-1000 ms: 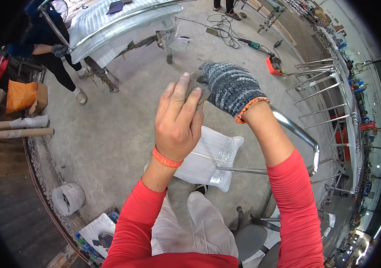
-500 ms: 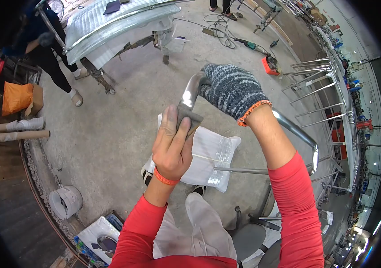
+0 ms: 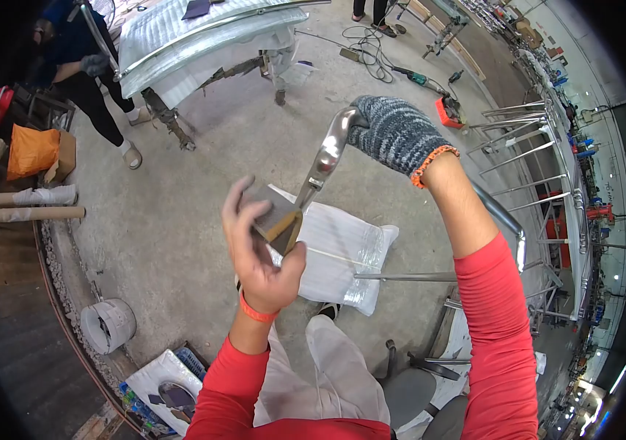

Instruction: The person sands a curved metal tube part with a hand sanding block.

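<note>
A bent, shiny metal tube frame (image 3: pixel 331 147) is gripped near its top bend by my right hand (image 3: pixel 395 136), which wears a grey knitted glove with an orange cuff. Bare, with an orange wristband, my left hand (image 3: pixel 262 253) has its fingers spread around a folded grey-brown abrasive sheet (image 3: pixel 281 220). The sheet lies between thumb and fingers, beside the lower tip of the tube. Behind the tube's lower bar, a white wrapped package (image 3: pixel 339 253) lies on the floor.
A co-worker (image 3: pixel 86 81) stands at a wrapped table (image 3: pixel 203 44) at the upper left. A grinder (image 3: pixel 412 75) and red container (image 3: pixel 448 112) are on the floor. A white bucket (image 3: pixel 108 325) stands lower left, a stool (image 3: pixel 407 396) lower right, metal frames (image 3: pixel 525 158) at right.
My left hand has come away from the tube, moving down and left, and its fingers have spread around the sheet. My gloved right hand has shifted slightly right with the tube.
</note>
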`<act>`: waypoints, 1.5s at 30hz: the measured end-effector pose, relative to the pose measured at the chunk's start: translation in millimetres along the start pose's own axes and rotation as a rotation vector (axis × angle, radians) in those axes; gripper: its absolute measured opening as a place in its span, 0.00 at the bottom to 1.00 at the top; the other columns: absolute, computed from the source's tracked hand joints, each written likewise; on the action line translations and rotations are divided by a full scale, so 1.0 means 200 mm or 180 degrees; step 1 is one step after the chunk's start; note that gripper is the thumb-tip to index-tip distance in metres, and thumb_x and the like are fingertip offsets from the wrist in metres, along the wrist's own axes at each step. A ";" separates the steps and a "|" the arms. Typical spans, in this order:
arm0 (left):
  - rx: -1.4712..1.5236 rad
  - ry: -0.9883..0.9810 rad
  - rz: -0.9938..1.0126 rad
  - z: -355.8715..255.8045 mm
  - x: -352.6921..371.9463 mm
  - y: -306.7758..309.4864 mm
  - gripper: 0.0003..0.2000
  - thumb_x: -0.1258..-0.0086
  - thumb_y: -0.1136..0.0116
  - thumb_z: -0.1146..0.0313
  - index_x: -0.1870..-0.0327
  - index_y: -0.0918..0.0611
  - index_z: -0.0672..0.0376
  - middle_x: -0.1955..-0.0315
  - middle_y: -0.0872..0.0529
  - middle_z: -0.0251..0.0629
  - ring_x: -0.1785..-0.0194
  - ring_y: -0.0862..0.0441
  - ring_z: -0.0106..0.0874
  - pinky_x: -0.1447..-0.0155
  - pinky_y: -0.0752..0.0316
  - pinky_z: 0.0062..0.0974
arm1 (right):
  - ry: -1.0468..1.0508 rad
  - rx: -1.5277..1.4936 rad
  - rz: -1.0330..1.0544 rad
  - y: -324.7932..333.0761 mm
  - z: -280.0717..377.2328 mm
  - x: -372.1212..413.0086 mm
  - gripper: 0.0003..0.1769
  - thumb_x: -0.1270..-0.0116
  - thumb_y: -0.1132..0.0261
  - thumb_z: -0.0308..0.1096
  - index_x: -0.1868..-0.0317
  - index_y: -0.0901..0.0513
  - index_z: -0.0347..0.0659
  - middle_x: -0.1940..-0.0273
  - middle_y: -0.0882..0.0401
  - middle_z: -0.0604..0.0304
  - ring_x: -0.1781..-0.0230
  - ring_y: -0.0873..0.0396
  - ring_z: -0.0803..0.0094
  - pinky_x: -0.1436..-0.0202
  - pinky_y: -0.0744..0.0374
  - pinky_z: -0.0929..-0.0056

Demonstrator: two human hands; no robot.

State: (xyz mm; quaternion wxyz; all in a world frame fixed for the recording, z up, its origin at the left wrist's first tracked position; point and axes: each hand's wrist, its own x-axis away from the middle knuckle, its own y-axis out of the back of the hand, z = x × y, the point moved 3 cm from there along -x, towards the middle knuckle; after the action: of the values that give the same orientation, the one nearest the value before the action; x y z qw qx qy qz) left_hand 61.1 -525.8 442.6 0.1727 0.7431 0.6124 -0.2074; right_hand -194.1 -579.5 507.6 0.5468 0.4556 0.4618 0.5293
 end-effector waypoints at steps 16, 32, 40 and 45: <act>-0.0668 0.0187 0.0350 -0.06 -0.15 -0.08 0.42 0.49 0.34 0.79 0.28 0.38 0.62 0.44 0.25 0.45 0.42 0.24 0.34 0.36 0.30 0.30 | 0.0004 -0.0810 0.0560 0.07 0.07 0.02 0.24 0.34 0.33 0.53 0.52 0.17 0.40 0.70 0.16 0.50 0.72 0.15 0.60 0.64 0.18 0.61; -0.2782 -0.0211 0.0874 -0.16 -0.41 -0.33 0.44 0.38 0.33 0.46 0.25 0.37 0.59 0.31 0.32 0.60 0.33 0.31 0.56 0.33 0.36 0.47 | 0.1119 -0.0329 -0.0043 0.08 0.10 0.09 0.21 0.33 0.36 0.47 0.52 0.17 0.36 0.53 0.17 0.39 0.49 0.18 0.48 0.43 0.22 0.56; -0.2526 -0.0258 0.0879 -0.12 -0.32 -0.27 0.44 0.37 0.34 0.45 0.22 0.39 0.54 0.24 0.44 0.58 0.24 0.43 0.62 0.26 0.51 0.66 | 0.0349 -0.0615 0.0517 0.08 0.13 0.07 0.21 0.32 0.36 0.48 0.56 0.15 0.36 0.57 0.16 0.39 0.52 0.18 0.46 0.45 0.21 0.55; -0.2561 0.0149 0.1431 -0.15 -0.41 -0.31 0.44 0.36 0.35 0.45 0.22 0.40 0.53 0.23 0.45 0.60 0.24 0.45 0.64 0.27 0.49 0.67 | 0.1006 -0.0376 -0.0067 0.05 0.08 0.10 0.24 0.32 0.37 0.52 0.54 0.16 0.36 0.55 0.17 0.40 0.51 0.19 0.43 0.44 0.22 0.53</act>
State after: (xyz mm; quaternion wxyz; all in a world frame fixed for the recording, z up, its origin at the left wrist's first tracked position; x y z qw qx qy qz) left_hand -11.2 -567.9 510.4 0.4742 0.7359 0.4716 0.1062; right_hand -180.2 -558.6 519.2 0.4987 0.3288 0.5149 0.6148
